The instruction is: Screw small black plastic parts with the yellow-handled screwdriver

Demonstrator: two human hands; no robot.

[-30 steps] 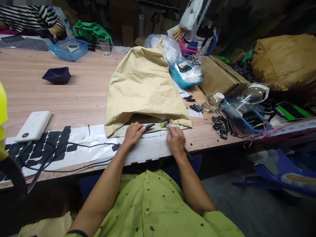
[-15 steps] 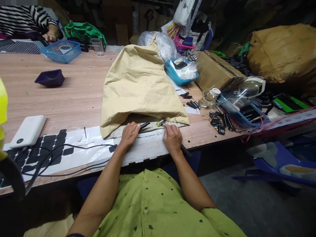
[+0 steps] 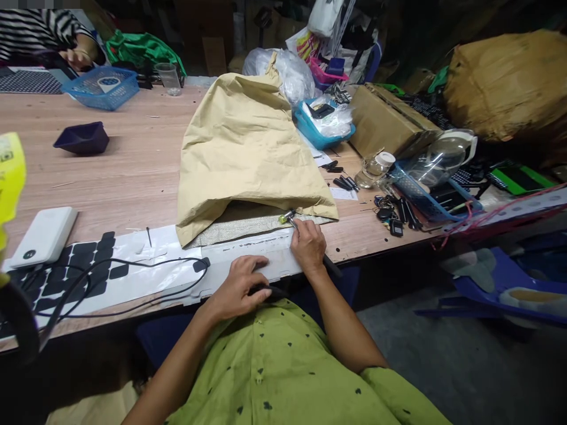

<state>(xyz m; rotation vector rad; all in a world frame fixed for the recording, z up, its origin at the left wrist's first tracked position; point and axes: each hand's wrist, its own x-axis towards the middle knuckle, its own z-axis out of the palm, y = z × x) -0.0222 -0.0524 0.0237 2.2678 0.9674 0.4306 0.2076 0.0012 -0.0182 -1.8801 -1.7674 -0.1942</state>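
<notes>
Head view: a small hammer (image 3: 288,216) extends forward from the right hand (image 3: 309,243), whose fingers are wrapped firmly around its handle. The metal head, yellow-green at one end, lies just beyond these fingertips, above a flat, grey, rough-grained slab (image 3: 248,231). Between the thumb and fingers of the left hand (image 3: 241,286), which are parted and loosely curved, appears a smooth dark object (image 3: 278,291), partly hidden; whether it is gripped cannot be told. Ahead of both hands' fingers, a creased tan cloth (image 3: 248,153) arches over the slab, its open mouth facing them. A white board (image 3: 270,251) with a notched near edge runs between the left fingers and the slab. Forward and left of the left fingers, the wood-grained tabletop (image 3: 128,165) offers a broad bare stretch; right of the right fingers, a narrower strip ends at clustered keys (image 3: 390,217).
</notes>
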